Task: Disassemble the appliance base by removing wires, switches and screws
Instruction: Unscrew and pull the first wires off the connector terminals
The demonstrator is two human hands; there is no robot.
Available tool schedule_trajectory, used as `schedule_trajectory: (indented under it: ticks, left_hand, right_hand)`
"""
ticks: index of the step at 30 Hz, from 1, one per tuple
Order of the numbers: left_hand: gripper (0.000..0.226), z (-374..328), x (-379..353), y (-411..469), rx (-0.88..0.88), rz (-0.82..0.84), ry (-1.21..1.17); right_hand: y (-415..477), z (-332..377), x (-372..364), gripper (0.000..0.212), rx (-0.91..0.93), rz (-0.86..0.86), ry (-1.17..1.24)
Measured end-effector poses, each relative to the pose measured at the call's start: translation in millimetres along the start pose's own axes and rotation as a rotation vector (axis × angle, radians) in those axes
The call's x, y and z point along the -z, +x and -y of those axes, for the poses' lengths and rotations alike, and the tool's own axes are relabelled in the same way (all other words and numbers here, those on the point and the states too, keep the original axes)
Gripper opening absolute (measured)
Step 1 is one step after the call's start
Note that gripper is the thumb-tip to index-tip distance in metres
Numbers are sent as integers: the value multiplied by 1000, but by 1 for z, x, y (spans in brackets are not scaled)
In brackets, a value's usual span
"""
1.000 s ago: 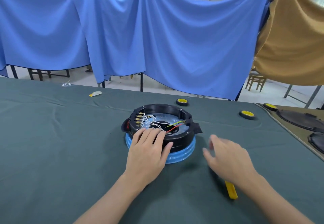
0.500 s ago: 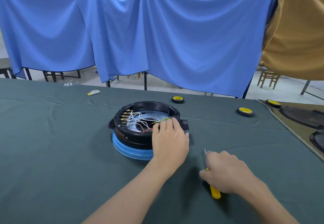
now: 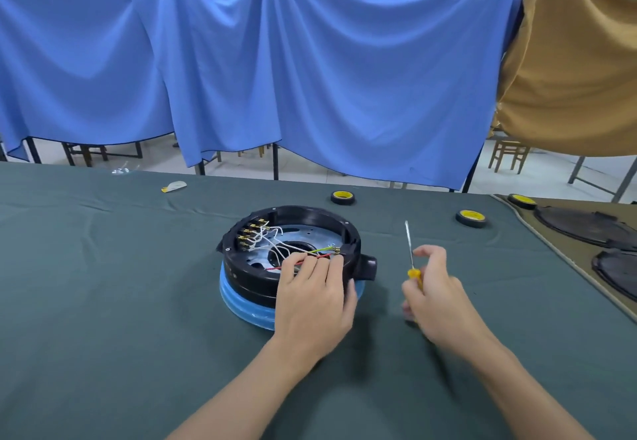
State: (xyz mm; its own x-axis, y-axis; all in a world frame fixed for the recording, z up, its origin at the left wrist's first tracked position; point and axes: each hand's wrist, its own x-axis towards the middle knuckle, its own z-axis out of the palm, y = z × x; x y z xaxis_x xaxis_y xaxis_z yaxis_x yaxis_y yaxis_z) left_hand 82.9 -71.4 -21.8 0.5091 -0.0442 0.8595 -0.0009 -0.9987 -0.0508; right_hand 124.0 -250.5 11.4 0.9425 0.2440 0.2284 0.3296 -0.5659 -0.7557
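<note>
Up off the table [image 3: 103, 284] came the screwdriver [image 3: 410, 250]; the right hand [image 3: 437, 301] grips its yellow handle, tip up; the left hand [image 3: 310, 301] holds the near rim of the appliance base [image 3: 303, 214], mid-table.

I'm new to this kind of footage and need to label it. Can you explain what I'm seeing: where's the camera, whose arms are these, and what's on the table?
The picture comes from a camera worn on a person's head, looking forward and down, so the two bare arms are the wearer's own. The left hand grips the rim of a round black appliance base. The base is open on top with white, red and green wires inside. It sits on a blue ring on a dark green cloth-covered table. The right hand holds a yellow-handled screwdriver, tip up. Black-and-yellow tape rolls lie farther back.
</note>
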Motion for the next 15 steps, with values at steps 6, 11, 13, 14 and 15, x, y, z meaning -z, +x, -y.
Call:
schedule_trajectory:
  ticks: [6,11,13,14,15]
  left_hand:
    - [28,20,10,-12,-109,-113,-152]
    - [23,37,17,-12,-145,-109,-232]
    - [22,44,22,-10,-150,-89,-265]
    - [22,44,25,-9,-133,-85,-279]
    - [23,42,27,-8,-86,-84,-288]
  right_hand:
    - [20,8,-4,23,23,-40,-14]
    - [44,25,-10,6,2,-179,28]
    - [54,31,-13,14,8,-156,23]
    - [59,33,-16,20,6,-131,23]
    - [64,35,-20,26,-4,-104,19]
